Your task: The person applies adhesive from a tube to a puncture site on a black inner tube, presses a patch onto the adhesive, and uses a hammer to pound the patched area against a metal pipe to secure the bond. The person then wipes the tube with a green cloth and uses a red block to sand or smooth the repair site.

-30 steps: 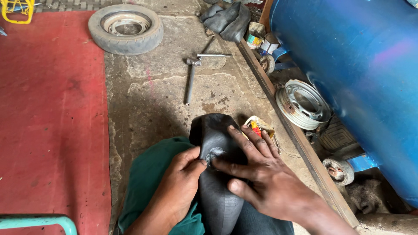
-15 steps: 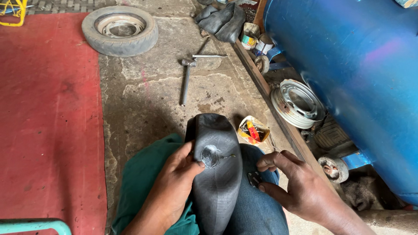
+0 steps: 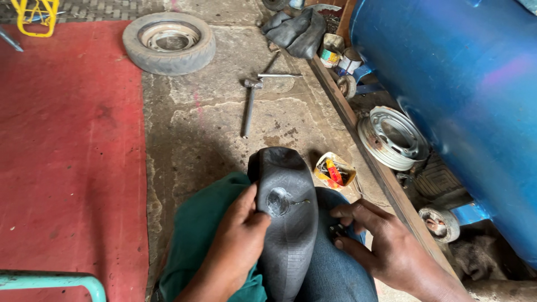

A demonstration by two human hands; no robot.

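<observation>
Black rubber inner tube (image 3: 288, 223) is draped over the person's knee, above jeans and a green cloth (image 3: 196, 235), near the bottom edge of the concrete floor (image 3: 212, 117). A greyish roughened spot is seen on its top. The left hand (image 3: 235, 246) is closed on the tube's left side, thumb pressed beside the spot. The right hand (image 3: 386, 249) is held loosely curled just beside the tube, fingertips pinched on a small dark object (image 3: 337, 230) whose kind cannot be told. A small yellow tub (image 3: 334, 170) is set near the tube, a wrench (image 3: 249, 106) farther up, a tyre (image 3: 169, 42) toward the top edge.
</observation>
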